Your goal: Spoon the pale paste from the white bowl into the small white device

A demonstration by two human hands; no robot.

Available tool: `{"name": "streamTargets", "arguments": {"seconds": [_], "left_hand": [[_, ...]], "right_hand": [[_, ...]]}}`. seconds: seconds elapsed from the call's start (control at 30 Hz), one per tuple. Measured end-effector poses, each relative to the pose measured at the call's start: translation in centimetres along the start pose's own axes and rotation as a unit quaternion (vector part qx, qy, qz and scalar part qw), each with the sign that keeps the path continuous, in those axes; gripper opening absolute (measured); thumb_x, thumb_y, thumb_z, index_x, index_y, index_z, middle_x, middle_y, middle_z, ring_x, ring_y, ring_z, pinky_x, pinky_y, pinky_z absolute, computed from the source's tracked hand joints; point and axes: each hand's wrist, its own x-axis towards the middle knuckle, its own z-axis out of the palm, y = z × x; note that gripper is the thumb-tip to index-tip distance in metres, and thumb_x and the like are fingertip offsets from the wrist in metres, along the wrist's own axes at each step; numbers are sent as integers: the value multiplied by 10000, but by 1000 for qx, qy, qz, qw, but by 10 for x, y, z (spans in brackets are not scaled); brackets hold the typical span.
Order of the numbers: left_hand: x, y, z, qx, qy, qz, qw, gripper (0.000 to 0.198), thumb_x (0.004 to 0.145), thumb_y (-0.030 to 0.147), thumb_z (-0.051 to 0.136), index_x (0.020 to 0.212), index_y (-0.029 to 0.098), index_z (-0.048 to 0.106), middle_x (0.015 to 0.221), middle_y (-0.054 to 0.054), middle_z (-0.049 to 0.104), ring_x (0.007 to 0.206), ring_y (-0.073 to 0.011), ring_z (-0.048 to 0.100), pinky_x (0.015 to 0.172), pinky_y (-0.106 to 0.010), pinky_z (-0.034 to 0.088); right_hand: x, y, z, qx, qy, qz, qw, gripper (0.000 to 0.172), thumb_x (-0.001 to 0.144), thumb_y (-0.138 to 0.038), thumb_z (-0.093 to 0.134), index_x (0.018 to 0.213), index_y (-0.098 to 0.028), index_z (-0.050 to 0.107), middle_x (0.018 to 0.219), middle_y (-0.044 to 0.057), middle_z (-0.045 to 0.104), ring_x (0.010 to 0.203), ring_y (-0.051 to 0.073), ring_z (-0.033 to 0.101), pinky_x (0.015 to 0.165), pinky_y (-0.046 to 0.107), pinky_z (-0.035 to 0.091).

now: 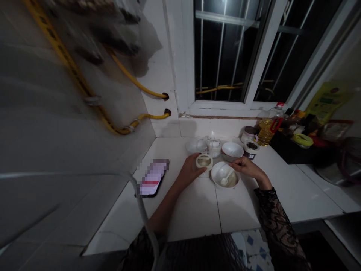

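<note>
My left hand (189,172) is wrapped round a small white-rimmed jar (204,162), with pale contents showing through its open top. Just to the right, a white bowl (215,180) stands on the counter, holding some beige powdery or grainy stuff (233,180). The fingers of my right hand (248,168) are closed at the bowl's upper right rim on the handle of a small white spoon (225,181). The spoon's head is inside the bowl, beside the beige stuff. Behind it sits another white bowl (232,149) with a reddish mark on its side.
Near the left wall lies a lit phone (155,177). Clear containers (214,146) and a dark-filled jar (251,149) stand behind the bowls. An oil bottle (267,128) and a black box (287,146) of condiments are at the right. A grey cable (143,210) crosses the foreground.
</note>
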Motion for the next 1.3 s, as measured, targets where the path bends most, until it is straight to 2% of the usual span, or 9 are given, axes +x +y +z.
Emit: {"name": "streamTargets", "arguments": {"seconds": [0.13,0.4,0.53,0.8,1.3], "left_hand": [[0,0,1,0,7,1,1000,585,709,404,758,1220,217,544,1273,-96,594,1232,-276,540,1059,-450,406],[0,1,-1,-4,-2,1,1000,593,721,417,753,1236,212,542,1290,-112,584,1244,-282,526,1069,-460,389],[0,-1,0,-2,0,12,1000,590,724,407,749,1241,219,537,1286,-105,588,1241,-276,528,1067,-462,394],[0,-3,1,7,9,10,1000,588,715,408,755,1231,226,538,1274,-89,593,1232,-271,540,1060,-445,409],[0,0,-1,0,-6,-4,1000,593,726,431,748,1240,229,531,1293,-99,575,1252,-275,520,1080,-461,388]], "right_hand": [[0,5,-2,-22,22,8,999,600,789,-715,485,531,-219,266,563,-63,196,527,71,200,496,244,159],[1,4,4,-28,-35,32,998,563,772,-662,535,516,-208,323,543,-65,220,526,74,213,493,244,163],[1,3,0,2,-9,28,1000,573,773,-661,534,505,-213,299,536,-67,204,530,72,194,497,247,158],[0,4,-7,29,47,38,998,560,751,-659,557,498,-203,351,498,-69,264,505,65,226,485,240,177],[7,7,-3,68,107,92,988,578,674,-713,578,466,-212,378,425,-79,298,417,48,221,426,235,155]]}}
